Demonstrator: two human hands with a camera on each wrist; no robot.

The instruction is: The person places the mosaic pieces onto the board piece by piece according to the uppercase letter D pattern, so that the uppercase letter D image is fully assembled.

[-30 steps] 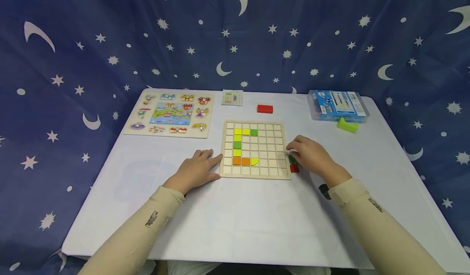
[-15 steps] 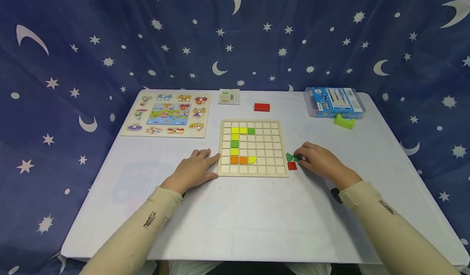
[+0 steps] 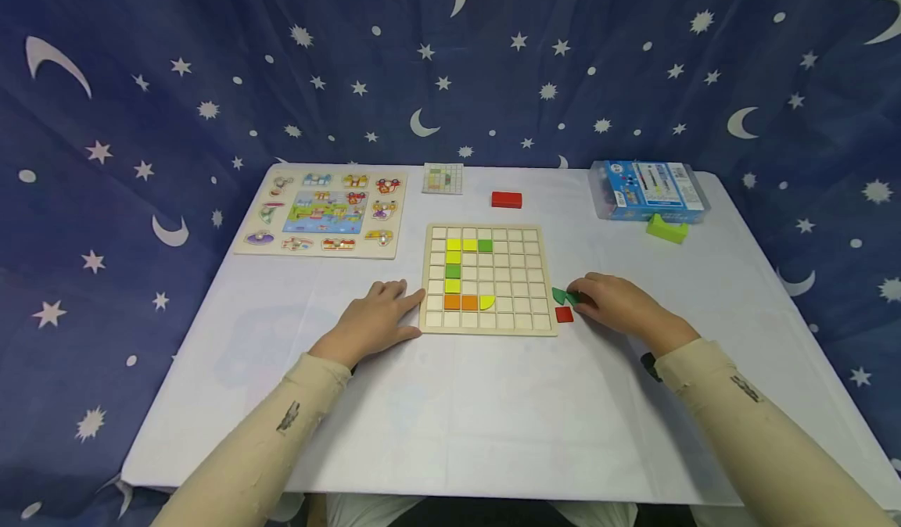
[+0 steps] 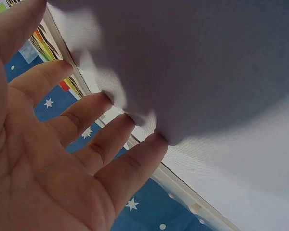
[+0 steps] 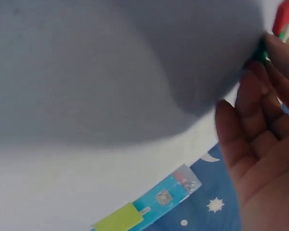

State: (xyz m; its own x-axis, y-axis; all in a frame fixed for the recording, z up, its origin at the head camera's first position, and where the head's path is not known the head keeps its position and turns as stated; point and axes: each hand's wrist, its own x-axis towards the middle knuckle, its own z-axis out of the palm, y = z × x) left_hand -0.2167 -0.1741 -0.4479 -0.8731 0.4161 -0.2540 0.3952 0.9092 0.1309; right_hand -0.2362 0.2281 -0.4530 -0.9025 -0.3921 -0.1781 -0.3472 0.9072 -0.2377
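A wooden grid board (image 3: 508,327) lies flat on the white table, several yellow, green and orange tiles set in its squares. My left hand (image 3: 373,316) rests on the table at the board's left side, fingers spread, with fingertips right at its edge; the left wrist view shows those fingers (image 4: 135,159) holding nothing. Right of the board, my right hand (image 3: 619,304) pinches a small green tile (image 5: 262,52) between thumb and fingers, partly hidden by them. Another green tile (image 3: 559,295) with a curved side lies just left of those fingertips. Below it is a red square tile (image 3: 565,314).
A picture peg puzzle (image 3: 246,251) lies at the back left. Behind the board are a small pattern card (image 3: 454,179) and a red block (image 3: 507,199). A clear-sided blue box (image 3: 651,191) stands back right, a lime-green block (image 3: 666,230) in front of it.
My right hand has drawn back slightly to the right from the board's edge and now pinches a green tile, leaving the other green tile uncovered. My left hand stays by the board.
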